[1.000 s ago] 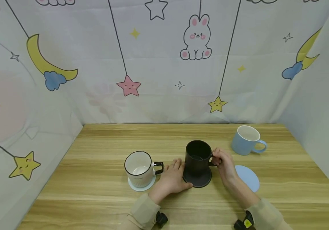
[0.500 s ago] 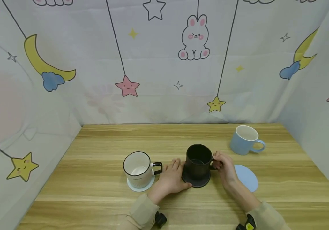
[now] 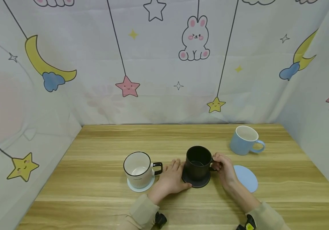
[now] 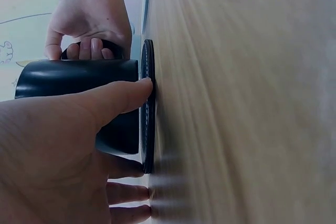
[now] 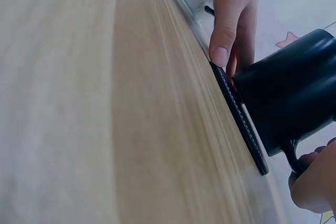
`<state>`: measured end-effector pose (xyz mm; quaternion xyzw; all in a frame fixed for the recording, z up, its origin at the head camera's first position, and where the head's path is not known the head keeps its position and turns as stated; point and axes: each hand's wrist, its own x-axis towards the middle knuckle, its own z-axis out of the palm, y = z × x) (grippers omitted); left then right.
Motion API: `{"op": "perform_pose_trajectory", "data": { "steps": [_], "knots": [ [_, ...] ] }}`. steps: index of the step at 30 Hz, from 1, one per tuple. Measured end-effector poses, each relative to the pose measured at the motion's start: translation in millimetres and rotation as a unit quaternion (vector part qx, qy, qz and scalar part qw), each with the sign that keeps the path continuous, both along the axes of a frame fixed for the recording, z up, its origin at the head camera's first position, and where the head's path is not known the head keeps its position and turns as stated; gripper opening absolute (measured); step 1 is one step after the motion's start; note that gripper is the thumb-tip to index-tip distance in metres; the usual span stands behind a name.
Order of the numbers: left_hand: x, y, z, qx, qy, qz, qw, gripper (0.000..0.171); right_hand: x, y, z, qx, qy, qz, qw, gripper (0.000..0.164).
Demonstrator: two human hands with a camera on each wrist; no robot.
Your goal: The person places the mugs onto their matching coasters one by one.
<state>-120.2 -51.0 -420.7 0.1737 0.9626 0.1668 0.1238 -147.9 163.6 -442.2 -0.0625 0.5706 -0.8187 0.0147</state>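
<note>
My right hand (image 3: pixel 225 169) grips the handle of a black mug (image 3: pixel 198 164), fingers curled through it. The mug is upright over a round black coaster (image 4: pixel 148 129) with a stitched edge; a thin gap shows between base and coaster in both wrist views. My left hand (image 3: pixel 171 179) lies beside the coaster, fingers spread and mostly straight, thumb and a fingertip touching its rim. Left of that hand, a white mug (image 3: pixel 138 169) with a black rim and handle stands on a pale coaster (image 3: pixel 141 189).
A light blue mug (image 3: pixel 243 142) stands at the back right of the wooden table (image 3: pixel 95 210). In front of it lies a light blue round coaster (image 3: pixel 247 179), close to my right forearm. A printed cloth (image 3: pixel 153 108) hangs behind the table and along both sides.
The black mug has come down toward the black coaster, with my right hand still on its handle. My left hand has stayed at the coaster's edge.
</note>
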Motion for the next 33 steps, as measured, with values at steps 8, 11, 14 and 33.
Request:
{"op": "perform_pose_trajectory", "data": {
  "steps": [8, 11, 14, 33],
  "knots": [
    [-1.1, 0.6, -0.3, -0.007, 0.002, -0.003, 1.0, 0.087, 0.2, 0.3, -0.9, -0.004, -0.004, 0.014, 1.0, 0.032],
    [-1.6, 1.0, -0.7, -0.007, 0.003, -0.004, 1.0, 0.087, -0.2, 1.4, -2.2, -0.006, -0.002, 0.02, 1.0, 0.032],
    [-1.8, 0.9, -1.9, -0.005, 0.004, -0.004, 1.0, 0.087, -0.4, 2.6, -3.6, -0.006, -0.001, 0.028, 1.0, 0.032],
    [-0.3, 0.7, -2.1, -0.02, 0.012, -0.002, 0.9997, 0.087, -4.5, 14.0, -4.3, 0.09, 0.014, 0.082, 0.992, 0.028]
  ]
}}
